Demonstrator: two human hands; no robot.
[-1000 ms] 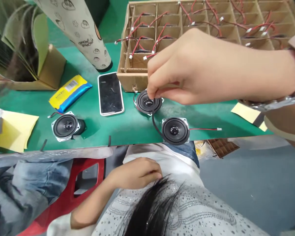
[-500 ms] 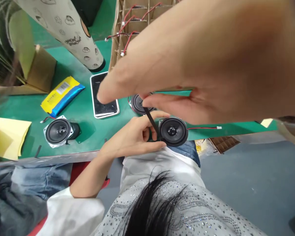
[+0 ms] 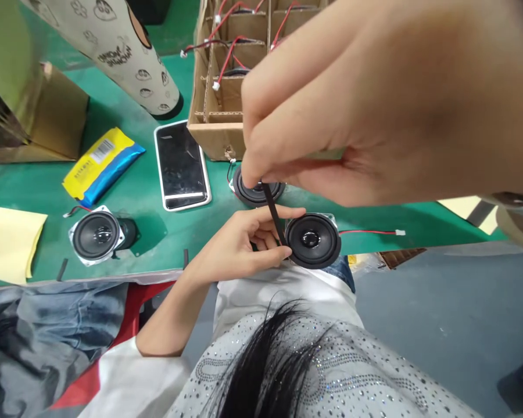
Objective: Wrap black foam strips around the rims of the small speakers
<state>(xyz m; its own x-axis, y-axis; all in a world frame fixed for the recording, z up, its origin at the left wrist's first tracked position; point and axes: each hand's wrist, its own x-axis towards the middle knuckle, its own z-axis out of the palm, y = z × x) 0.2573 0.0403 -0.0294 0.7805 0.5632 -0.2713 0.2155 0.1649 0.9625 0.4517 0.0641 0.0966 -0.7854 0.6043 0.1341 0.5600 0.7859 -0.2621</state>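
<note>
My right hand (image 3: 375, 98) fills the upper right, its fingertips pinched on the top end of a thin black strip (image 3: 273, 213). My left hand (image 3: 244, 247) pinches the strip's lower end beside a round black speaker (image 3: 312, 240) at the table's near edge. That speaker trails a red wire (image 3: 368, 232) with a white plug. A second speaker (image 3: 255, 191) lies just behind, partly hidden by my right fingers. A third speaker (image 3: 96, 235) sits at the left.
A cardboard divider box (image 3: 213, 110) holding wired speakers stands behind. A phone (image 3: 181, 165), a yellow-blue packet (image 3: 102, 165), yellow paper (image 3: 6, 241) and an open carton (image 3: 47, 116) lie on the green table (image 3: 157, 226). A patterned sleeve (image 3: 122, 52) reaches in at the back.
My left hand came up from my lap and took the strip's lower end. My right hand rose toward the camera with the strip's upper end, and the view shifted slightly.
</note>
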